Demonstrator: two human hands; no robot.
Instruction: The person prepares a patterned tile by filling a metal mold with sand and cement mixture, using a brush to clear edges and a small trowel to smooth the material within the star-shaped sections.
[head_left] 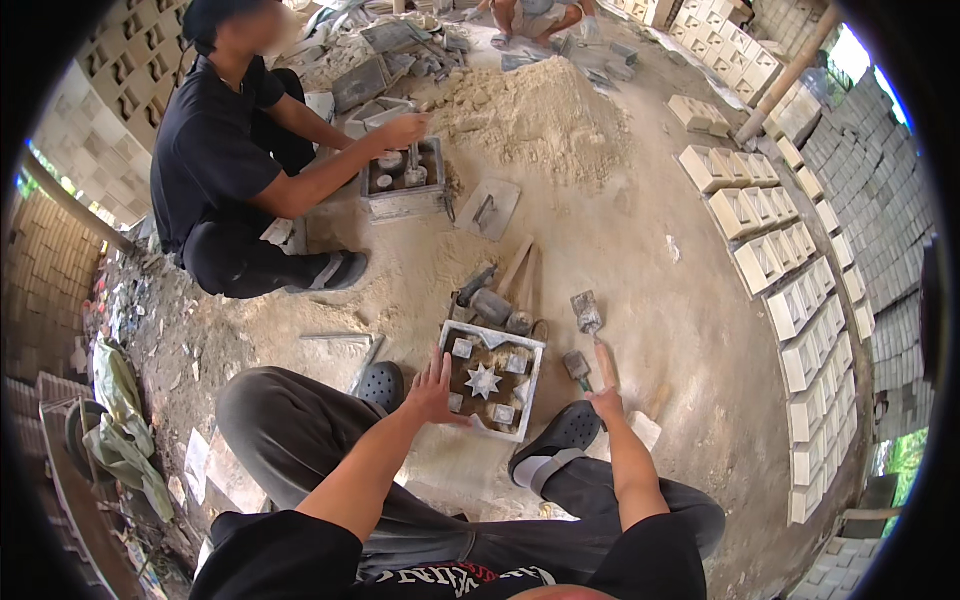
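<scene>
On the ground between my feet sits a square mould (535, 397) with a pale metal rim, block-shaped inserts and a star-shaped piece (483, 381) in its middle. My left hand (432, 392) rests at the mould's left side near its lower left corner, fingers stretched out and apart. To the right of the mould, my right hand (604, 402) is closed around the lower end of a trowel's wooden handle (605, 364); its sandy blade (587, 312) points away from me. A smaller trowel (576, 367) with a green handle lies beside it.
Mallets (490, 306) lie just beyond the mould. A flat float (488, 209) and a sand heap (545, 115) are farther off. At the left, a co-worker (215, 160) squats over another mould (405, 205). Rows of pale blocks (790, 300) line the right.
</scene>
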